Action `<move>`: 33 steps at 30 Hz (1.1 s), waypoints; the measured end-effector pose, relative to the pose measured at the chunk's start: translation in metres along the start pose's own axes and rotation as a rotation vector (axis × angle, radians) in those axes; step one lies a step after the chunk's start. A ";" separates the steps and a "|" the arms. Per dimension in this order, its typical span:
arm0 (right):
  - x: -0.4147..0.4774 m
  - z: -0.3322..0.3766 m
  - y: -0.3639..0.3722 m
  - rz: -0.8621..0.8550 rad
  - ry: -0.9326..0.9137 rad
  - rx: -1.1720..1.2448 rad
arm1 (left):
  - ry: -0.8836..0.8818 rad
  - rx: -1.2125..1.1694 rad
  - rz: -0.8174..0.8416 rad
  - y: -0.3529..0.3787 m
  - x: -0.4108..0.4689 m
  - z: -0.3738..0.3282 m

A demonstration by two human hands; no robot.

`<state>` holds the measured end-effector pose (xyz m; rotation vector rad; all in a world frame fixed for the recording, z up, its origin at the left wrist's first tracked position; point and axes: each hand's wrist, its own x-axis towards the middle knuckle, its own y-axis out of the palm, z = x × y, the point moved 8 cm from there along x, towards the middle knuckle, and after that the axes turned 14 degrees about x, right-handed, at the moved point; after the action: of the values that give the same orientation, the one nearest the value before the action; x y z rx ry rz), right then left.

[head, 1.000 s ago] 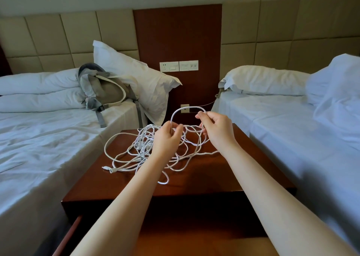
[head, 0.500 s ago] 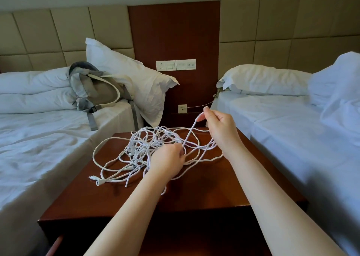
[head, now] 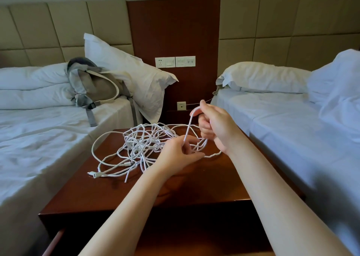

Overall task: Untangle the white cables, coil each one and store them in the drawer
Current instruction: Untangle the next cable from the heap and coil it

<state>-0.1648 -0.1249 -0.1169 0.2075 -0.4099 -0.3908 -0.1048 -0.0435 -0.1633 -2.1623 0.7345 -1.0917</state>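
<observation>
The tangle of white cables (head: 140, 144) lay on the back half of the nightstand top (head: 194, 187), with loose loops reaching toward its left edge. The right hand (head: 218, 127) was raised over the back right corner, fingers curled round one strand (head: 188, 126). Just below it, the left hand (head: 179, 155) pinched the same strand between thumb and fingertips.

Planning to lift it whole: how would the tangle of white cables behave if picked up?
Likely floppy: the strand the right hand holds up bends limply. The white cable tangle would probably rise as one snagged clump, since loops interlace. Loose ends may dangle.
</observation>
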 end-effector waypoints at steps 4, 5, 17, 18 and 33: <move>-0.001 0.005 0.015 0.079 -0.058 0.041 | -0.058 -0.039 -0.067 -0.001 -0.002 0.000; 0.000 0.005 0.012 0.049 -0.091 0.042 | -0.095 -0.092 -0.093 -0.007 -0.002 0.003; -0.004 -0.042 0.020 0.086 -0.182 -0.521 | -0.213 -0.434 -0.318 -0.058 -0.007 0.002; -0.002 -0.043 0.021 0.073 -0.220 -0.610 | -0.200 -0.454 -0.317 -0.060 -0.007 -0.002; -0.007 -0.016 -0.035 -0.292 -0.277 -0.624 | -0.208 -0.012 -0.011 -0.021 -0.002 0.015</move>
<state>-0.1752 -0.1519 -0.1428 -0.4047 -0.5114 -0.8193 -0.0891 -0.0248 -0.1562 -2.2502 0.6367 -0.8526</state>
